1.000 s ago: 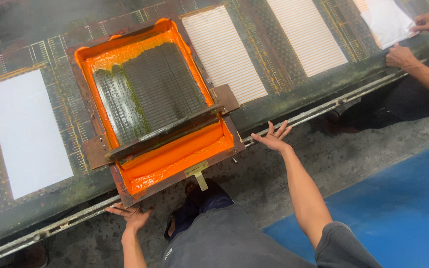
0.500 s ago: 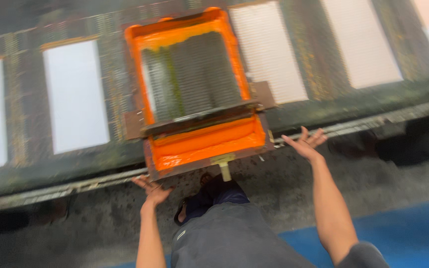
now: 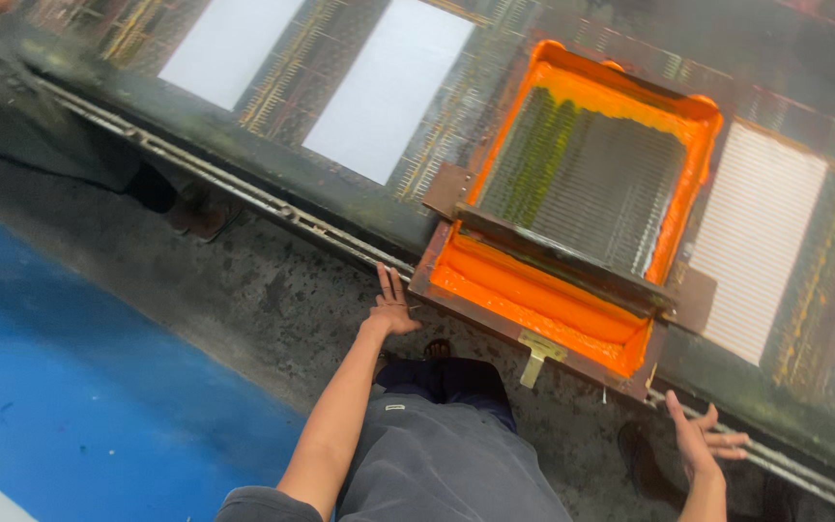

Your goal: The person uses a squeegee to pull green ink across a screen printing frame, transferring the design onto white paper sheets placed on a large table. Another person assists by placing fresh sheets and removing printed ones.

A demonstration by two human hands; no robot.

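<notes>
left hand [image 3: 393, 309] open by orange screen frame [image 3: 572, 217] | right hand [image 3: 703, 445] open, seemingly free

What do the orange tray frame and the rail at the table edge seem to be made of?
Tray frame: probably wood or metal, brown and worn, its inside coated with glossy wet orange ink. Rail: looks like metal, dull grey with bright scuffed streaks along its length.

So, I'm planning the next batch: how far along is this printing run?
Done: the striped panel right of the screen frame looks printed. In hand: the frame lies flat on the table, orange ink pooled at its near end. The left hand is by its corner, and the right hand is open and clear of it. Left: two white panels look blank.
</notes>
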